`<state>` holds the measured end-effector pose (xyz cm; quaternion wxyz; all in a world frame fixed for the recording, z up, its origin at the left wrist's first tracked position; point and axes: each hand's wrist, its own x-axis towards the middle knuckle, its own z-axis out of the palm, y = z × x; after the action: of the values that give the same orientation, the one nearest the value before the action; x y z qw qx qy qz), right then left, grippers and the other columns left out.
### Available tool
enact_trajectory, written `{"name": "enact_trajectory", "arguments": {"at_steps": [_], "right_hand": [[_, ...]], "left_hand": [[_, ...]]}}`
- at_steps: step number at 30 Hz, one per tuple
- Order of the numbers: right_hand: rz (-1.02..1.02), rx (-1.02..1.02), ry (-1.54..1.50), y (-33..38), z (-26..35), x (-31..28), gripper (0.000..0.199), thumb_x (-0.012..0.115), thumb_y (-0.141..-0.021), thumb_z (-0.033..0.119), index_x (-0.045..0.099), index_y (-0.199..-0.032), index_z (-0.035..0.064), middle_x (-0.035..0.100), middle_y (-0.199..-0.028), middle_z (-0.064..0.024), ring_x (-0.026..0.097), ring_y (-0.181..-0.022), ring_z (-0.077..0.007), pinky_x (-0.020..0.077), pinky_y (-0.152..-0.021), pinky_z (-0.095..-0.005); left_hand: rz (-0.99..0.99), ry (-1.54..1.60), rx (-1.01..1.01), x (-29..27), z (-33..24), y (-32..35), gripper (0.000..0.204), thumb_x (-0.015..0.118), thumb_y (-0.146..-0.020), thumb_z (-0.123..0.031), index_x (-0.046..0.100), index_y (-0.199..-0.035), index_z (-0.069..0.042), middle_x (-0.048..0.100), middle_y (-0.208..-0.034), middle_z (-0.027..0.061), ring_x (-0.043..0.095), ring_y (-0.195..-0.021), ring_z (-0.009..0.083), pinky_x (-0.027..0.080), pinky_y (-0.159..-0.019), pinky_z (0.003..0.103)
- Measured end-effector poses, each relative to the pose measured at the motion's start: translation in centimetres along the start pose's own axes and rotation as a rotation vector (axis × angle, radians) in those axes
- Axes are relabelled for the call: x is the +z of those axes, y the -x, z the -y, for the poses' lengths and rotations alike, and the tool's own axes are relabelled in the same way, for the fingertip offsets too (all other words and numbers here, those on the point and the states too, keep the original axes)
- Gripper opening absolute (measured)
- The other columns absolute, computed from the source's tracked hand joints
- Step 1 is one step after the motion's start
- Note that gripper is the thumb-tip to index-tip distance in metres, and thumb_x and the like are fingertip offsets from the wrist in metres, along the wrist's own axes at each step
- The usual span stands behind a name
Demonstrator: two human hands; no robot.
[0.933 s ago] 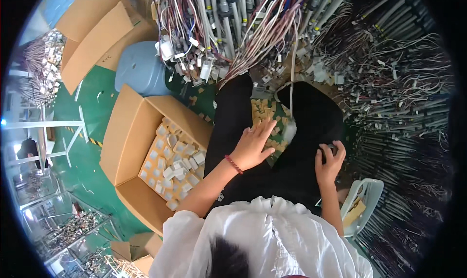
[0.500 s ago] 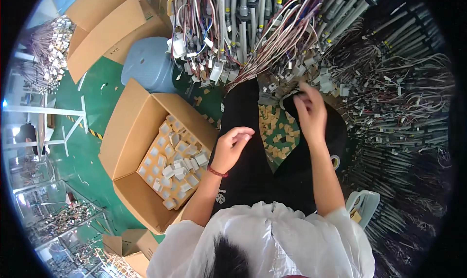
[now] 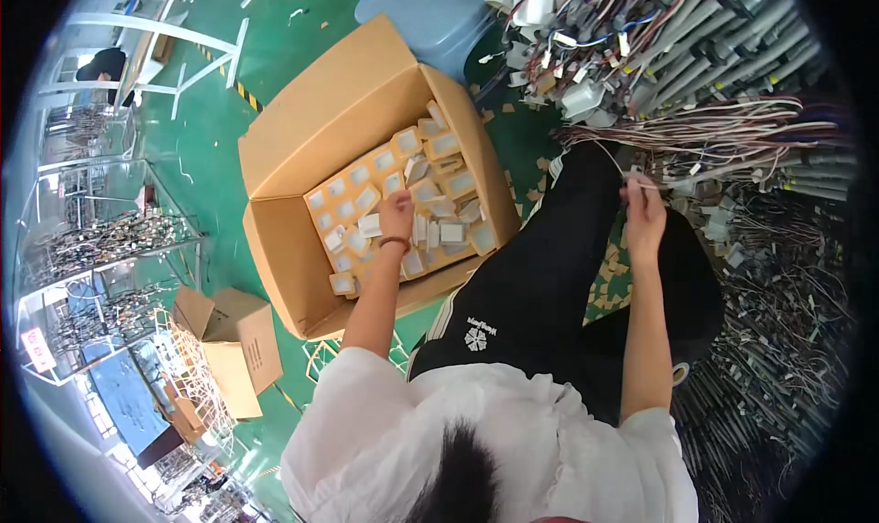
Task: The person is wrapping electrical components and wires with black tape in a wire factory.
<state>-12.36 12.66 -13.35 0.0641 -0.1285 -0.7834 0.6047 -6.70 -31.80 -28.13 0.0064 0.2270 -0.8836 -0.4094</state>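
My left hand [image 3: 396, 219] reaches into the open cardboard box [image 3: 320, 111], over many small white blocks with tan edges [image 3: 451, 233]. Its fingers are curled in among the blocks, and what they grip, if anything, is too small to make out. Beside my right knee, my right hand [image 3: 645, 216] is closed in a pinch at the end of a thin pale wire [image 3: 615, 160]. That wire runs to a bundle of brown, white and purple wires [image 3: 696, 131] lying across the far end of my lap.
A blue plastic stool [image 3: 426, 15] stands beyond the box. Thick stacks of grey cable harnesses [image 3: 760, 312] crowd the right side. Tan scraps [image 3: 612, 280] litter the green floor between my legs. Another open carton [image 3: 240, 349] and racks of wires [image 3: 101, 235] are at left.
The view has swung left toward the box. My left hand has gone from above my thigh into the box. My right hand has come to the wire ends.
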Motion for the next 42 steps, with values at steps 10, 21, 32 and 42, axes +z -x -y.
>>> {"name": "enact_trajectory", "arguments": {"at_steps": [10, 21, 32, 42], "right_hand": [[0.068, 0.361, -0.531, 7.9, 8.8, -1.0, 0.019, 0.059, -0.089, 0.015, 0.054, -0.105, 0.0062, 0.053, -0.069, -0.0009, 0.048, -0.057, -0.0076, 0.0377, -0.049, -0.0198], [0.265, 0.407, -0.124, 16.7, 7.0, -0.6, 0.019, 0.044, -0.099, 0.014, 0.056, -0.092, 0.0003, 0.053, -0.069, -0.0023, 0.049, -0.060, -0.0077, 0.0392, -0.057, -0.0212], [0.046, 0.698, -1.031, 17.7, 6.8, -3.4, 0.021, 0.050, -0.092, 0.007, 0.057, -0.111, -0.0004, 0.056, -0.084, -0.0045, 0.053, -0.076, -0.0155, 0.0432, -0.073, -0.0290], [-0.025, 0.039, -0.632, 16.5, 14.0, -6.3, 0.023, 0.051, -0.097, 0.018, 0.057, -0.095, -0.0043, 0.066, -0.094, -0.0160, 0.063, -0.069, -0.0167, 0.0533, -0.066, -0.0280]], "left_hand": [[0.283, -0.914, 0.313, 7.4, -7.9, -10.1, 0.037, 0.062, -0.080, -0.021, 0.061, -0.115, -0.009, 0.046, -0.136, 0.0167, 0.042, -0.128, 0.0313, 0.043, -0.097, 0.046], [0.676, 0.919, -0.249, -4.4, -14.7, 1.0, 0.047, 0.056, -0.086, -0.028, 0.046, -0.125, -0.003, 0.061, -0.104, 0.0124, 0.063, -0.093, 0.0254, 0.055, -0.076, 0.040], [0.942, 0.859, 0.407, 0.4, -26.9, 15.9, 0.117, 0.090, -0.056, -0.040, 0.015, -0.140, -0.009, 0.044, -0.123, 0.0119, 0.048, -0.113, 0.0222, 0.038, -0.097, 0.035], [0.995, 0.512, 0.732, 0.4, -29.7, 18.7, 0.099, 0.092, -0.055, -0.029, 0.035, -0.133, -0.005, 0.051, -0.118, 0.0124, 0.054, -0.105, 0.0231, 0.044, -0.092, 0.036]]}}
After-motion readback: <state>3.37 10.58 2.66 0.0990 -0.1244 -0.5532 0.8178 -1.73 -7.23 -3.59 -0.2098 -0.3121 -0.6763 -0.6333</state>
